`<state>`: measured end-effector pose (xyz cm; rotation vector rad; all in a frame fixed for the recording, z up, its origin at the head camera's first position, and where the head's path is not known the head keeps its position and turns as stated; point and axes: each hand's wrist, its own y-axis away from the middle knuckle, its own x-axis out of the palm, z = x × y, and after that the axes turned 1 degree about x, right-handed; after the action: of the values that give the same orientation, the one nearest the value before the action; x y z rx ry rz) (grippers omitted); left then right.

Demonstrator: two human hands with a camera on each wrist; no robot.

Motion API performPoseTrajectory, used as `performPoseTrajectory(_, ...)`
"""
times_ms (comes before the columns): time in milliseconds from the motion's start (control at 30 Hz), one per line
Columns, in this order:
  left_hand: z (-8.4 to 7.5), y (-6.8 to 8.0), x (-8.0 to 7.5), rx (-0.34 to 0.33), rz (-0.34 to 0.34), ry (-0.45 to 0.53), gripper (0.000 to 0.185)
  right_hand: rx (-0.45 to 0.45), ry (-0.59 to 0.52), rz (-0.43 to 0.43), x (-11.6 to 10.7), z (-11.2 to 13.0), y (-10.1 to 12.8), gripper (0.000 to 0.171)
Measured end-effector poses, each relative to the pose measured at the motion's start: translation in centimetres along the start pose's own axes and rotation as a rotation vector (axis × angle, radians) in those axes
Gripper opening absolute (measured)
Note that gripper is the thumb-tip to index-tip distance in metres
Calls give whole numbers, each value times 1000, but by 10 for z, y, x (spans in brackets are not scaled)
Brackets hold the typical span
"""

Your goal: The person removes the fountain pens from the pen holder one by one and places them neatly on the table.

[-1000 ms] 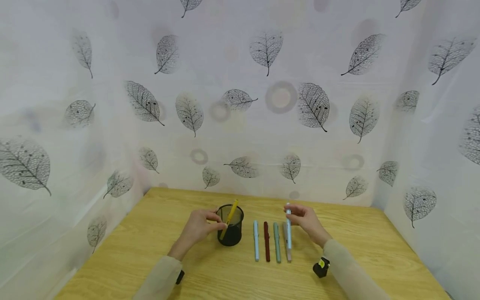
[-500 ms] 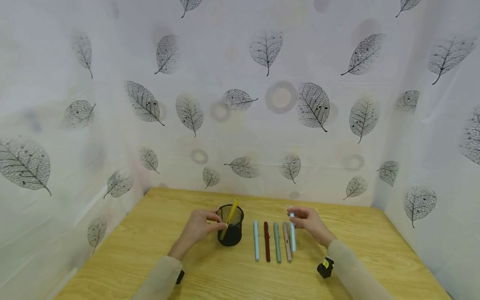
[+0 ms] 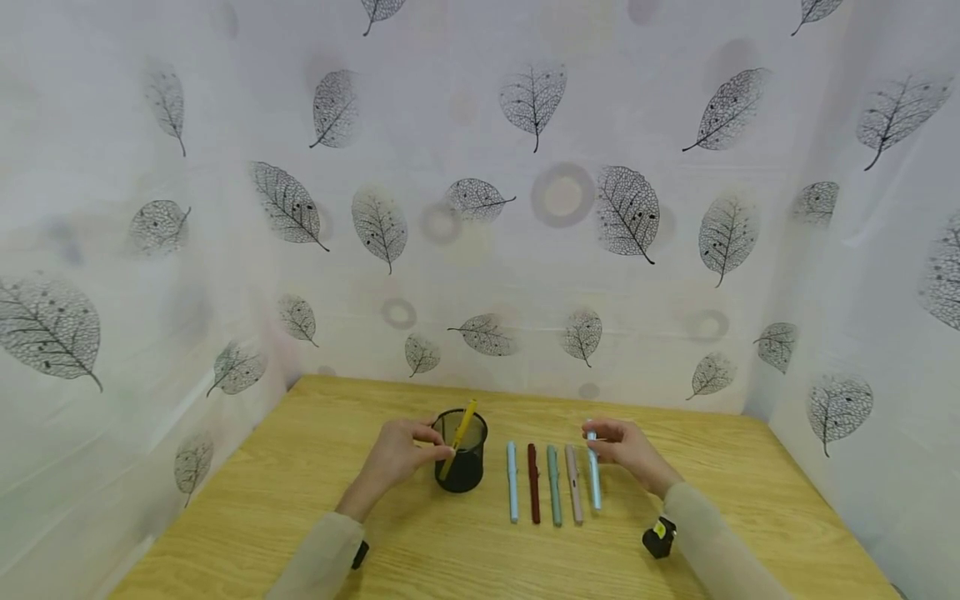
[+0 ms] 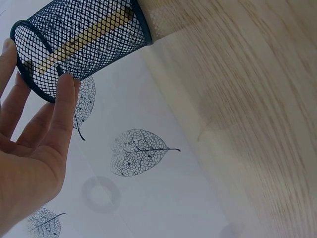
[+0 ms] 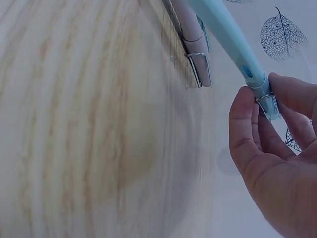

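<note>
Five capped pens lie side by side on the wooden tabletop [image 3: 315,500]. The right hand [image 3: 628,450] pinches the far end of the rightmost light blue pen [image 3: 593,473]. One yellow pen [image 3: 457,438] stands in the black mesh cup [image 3: 461,462], which the left hand [image 3: 393,457] touches with straight fingers [image 4: 63,106].

We are looking at a small staged recording booth rather than a lived-in room: a white curtain [image 3: 525,208] printed with grey leaves closes in a light wooden surface [image 3: 300,500] on three sides. A black mesh pen holder [image 3: 461,461] and a row of pens [image 3: 551,492] give it a desk-like, stationery setting.
</note>
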<state>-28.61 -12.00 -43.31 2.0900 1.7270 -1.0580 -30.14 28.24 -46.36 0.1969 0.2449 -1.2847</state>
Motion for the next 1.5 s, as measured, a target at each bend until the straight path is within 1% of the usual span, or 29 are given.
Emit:
performPoseTrajectory(233, -1, 0, 0, 1, 1, 1, 16, -2, 6, 19, -6, 0, 3, 51)
performPoseTrajectory(467, -1, 0, 0, 3, -2, 9, 17, 33, 9, 51, -9, -1, 7, 45)
performPoseTrajectory(600, 1, 0, 1, 9, -3, 11, 17, 46, 15, 54, -10, -7, 5, 45)
performPoseTrajectory(733, 3, 0, 2, 12, -4, 5, 16, 52, 64, 58, -11, -14, 2, 45)
performPoseTrajectory(833, 3, 0, 1, 7, -4, 6, 15, 45, 132, 78, -11, -16, 1, 44)
performPoseTrajectory(933, 3, -1, 1, 8, -1, 9, 16, 44, 163, 108, -11, -19, 0, 42)
performPoseTrajectory(1100, 3, -1, 0, 14, 1, 15, 16, 52, 163, 156, -12, -22, -3, 40)
performPoseTrajectory(1267, 4, -1, 0, 21, -1, 11, 14, 40, 210, 175, -13, -22, -7, 38)
performPoseTrajectory(1500, 2, -1, -1, 29, -2, 18, 14, 44, 210, 210, -12, -17, -8, 39)
